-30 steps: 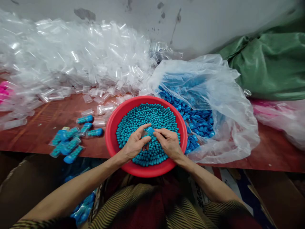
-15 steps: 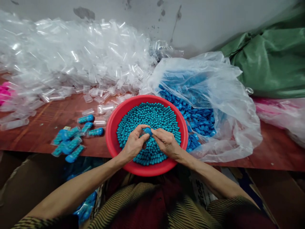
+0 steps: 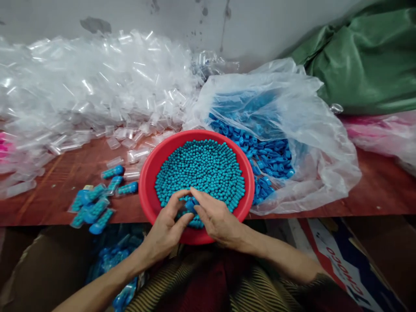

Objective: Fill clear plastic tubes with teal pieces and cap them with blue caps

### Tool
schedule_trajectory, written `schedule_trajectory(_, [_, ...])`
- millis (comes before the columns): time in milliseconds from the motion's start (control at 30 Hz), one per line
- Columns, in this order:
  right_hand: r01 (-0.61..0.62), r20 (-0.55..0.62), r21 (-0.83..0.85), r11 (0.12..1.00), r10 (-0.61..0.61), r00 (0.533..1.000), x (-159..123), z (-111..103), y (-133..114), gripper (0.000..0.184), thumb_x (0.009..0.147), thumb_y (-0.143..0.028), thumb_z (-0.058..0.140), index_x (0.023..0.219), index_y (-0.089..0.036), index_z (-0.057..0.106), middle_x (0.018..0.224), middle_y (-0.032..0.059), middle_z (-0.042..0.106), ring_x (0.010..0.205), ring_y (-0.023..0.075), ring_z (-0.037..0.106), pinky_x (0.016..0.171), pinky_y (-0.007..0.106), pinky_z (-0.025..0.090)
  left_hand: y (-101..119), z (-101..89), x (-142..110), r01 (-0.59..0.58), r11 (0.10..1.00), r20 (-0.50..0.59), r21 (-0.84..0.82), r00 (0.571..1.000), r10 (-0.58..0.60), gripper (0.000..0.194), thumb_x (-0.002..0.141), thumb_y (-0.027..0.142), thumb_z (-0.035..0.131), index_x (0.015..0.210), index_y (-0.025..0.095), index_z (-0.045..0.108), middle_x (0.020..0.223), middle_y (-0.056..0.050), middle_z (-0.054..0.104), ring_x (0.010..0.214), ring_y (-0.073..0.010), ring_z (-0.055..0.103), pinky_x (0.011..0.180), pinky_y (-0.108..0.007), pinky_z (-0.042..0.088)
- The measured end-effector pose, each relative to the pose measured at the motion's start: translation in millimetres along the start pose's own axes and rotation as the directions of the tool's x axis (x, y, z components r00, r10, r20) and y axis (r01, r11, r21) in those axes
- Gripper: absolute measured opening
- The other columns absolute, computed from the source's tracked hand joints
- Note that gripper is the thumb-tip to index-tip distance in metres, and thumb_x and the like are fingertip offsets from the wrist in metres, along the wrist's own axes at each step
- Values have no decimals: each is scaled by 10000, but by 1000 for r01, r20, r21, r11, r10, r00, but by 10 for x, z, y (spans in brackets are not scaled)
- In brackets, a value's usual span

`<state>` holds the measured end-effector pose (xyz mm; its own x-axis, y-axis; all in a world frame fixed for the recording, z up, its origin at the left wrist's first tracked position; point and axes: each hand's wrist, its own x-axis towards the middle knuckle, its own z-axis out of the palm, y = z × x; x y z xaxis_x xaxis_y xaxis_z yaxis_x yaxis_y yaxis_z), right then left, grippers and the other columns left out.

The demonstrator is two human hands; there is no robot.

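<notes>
A small blue cap (image 3: pixel 191 204) sits between my hands, low over the near part of the red basin (image 3: pixel 148 173). My left hand (image 3: pixel 166 225) curls its thumb and fingers around what looks like a clear plastic tube, mostly hidden, just below the cap. With fingers and thumb closed, my right hand (image 3: pixel 221 219) grips the cap from the right. Many small teal beads (image 3: pixel 201 167) fill the basin beneath both hands. Left of it on the table lie several bead-filled tubes with blue caps (image 3: pixel 94 208).
A large heap of clear empty tubes (image 3: pixel 97 82) covers the back left of the red-brown table (image 3: pixel 373 195). To the right, a clear plastic bag (image 3: pixel 325 160) spills loose blue caps (image 3: pixel 273 160). Green cloth (image 3: pixel 367 65) lies behind it. Below the table edge is a printed carton (image 3: pixel 338 260).
Both hands have come nearer to my body, toward the basin's near rim, with the tube and cap. The right hand has turned more over the cap. The camera view has shifted slightly.
</notes>
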<state>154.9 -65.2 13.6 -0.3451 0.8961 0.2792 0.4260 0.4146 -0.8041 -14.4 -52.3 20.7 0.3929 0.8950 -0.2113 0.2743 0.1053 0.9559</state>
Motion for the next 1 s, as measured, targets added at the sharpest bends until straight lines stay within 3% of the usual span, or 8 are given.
schedule_trajectory(100, [65, 133, -143, 988, -46, 990, -35, 34, -77, 853, 830, -405, 572, 1455, -112, 71, 1338, 239, 421, 1240, 305, 443, 903, 432, 493, -9, 63, -13, -7, 1000, -64, -1, 998, 7, 408, 833, 286, 521, 1228, 249, 429, 1137, -46, 568, 991, -179, 551, 859, -308, 444])
schedule_trajectory(167, [48, 147, -263, 964, -9, 989, -16, 26, -56, 995, 766, -479, 624, 1451, -103, 7, 1324, 268, 396, 1170, 335, 496, 810, 435, 530, -5, 101, 48, -30, 999, -58, -12, 998, 29, 433, 831, 289, 519, 1251, 237, 427, 1211, -57, 533, 1085, -196, 508, 935, -324, 402])
schedule_trajectory(267, [13, 113, -402, 916, 35, 993, 25, 18, 42, 954, 782, -487, 587, 1446, -108, 17, 1218, 243, 474, 920, 291, 615, 604, 369, 548, -4, 147, 173, -56, 998, 9, -40, 998, 56, 456, 831, 286, 512, 1269, 209, 414, 1113, -57, 560, 1023, -190, 514, 912, -316, 401])
schedule_trajectory(400, [57, 74, -475, 878, -24, 997, 44, 8, 138, 936, 769, -489, 558, 1440, -57, 69, 1045, 200, 560, 723, 247, 610, 477, 315, 497, 11, 205, 265, -71, 995, 49, -73, 996, 75, 351, 840, 302, 503, 1172, 196, 466, 825, 1, 531, 710, -119, 478, 691, -247, 420])
schedule_trajectory(667, [68, 121, -562, 824, 1, 993, 88, -8, 117, 891, 734, -513, 562, 1433, -96, 200, 1011, 178, 558, 640, 203, 569, 427, 274, 446, 93, 338, 313, -67, 975, -75, -212, 996, 52, 88, 814, 243, 510, 860, 189, 459, 746, 23, 465, 690, -102, 453, 645, -217, 400])
schedule_trajectory(867, [26, 168, -442, 897, 55, 984, 112, 3, 171, 946, 781, -430, 570, 1465, -166, -28, 1211, 198, 478, 818, 254, 609, 563, 356, 536, 42, 283, 305, -131, 989, -116, 67, 984, 138, 161, 855, 237, 446, 1005, 185, 476, 827, 1, 537, 734, -117, 502, 696, -245, 425])
schedule_trajectory(933, [45, 168, -318, 947, 9, 986, 136, -53, 224, 957, 790, -409, 587, 1462, -216, -66, 1330, 194, 398, 862, 231, 608, 652, 378, 550, 55, 136, 242, -152, 967, -157, 205, 970, 186, 241, 866, 256, 437, 1096, 191, 471, 840, -1, 560, 718, -118, 517, 685, -246, 431])
schedule_trajectory(1000, [-9, 82, -197, 980, 25, 996, 165, -114, 301, 921, 806, -393, 585, 1464, -243, -40, 1374, 185, 365, 832, 192, 609, 684, 365, 551, 30, -108, 160, -124, 931, -280, 342, 933, 227, 287, 864, 284, 448, 1136, 197, 472, 860, -5, 583, 710, -121, 537, 678, -247, 438])
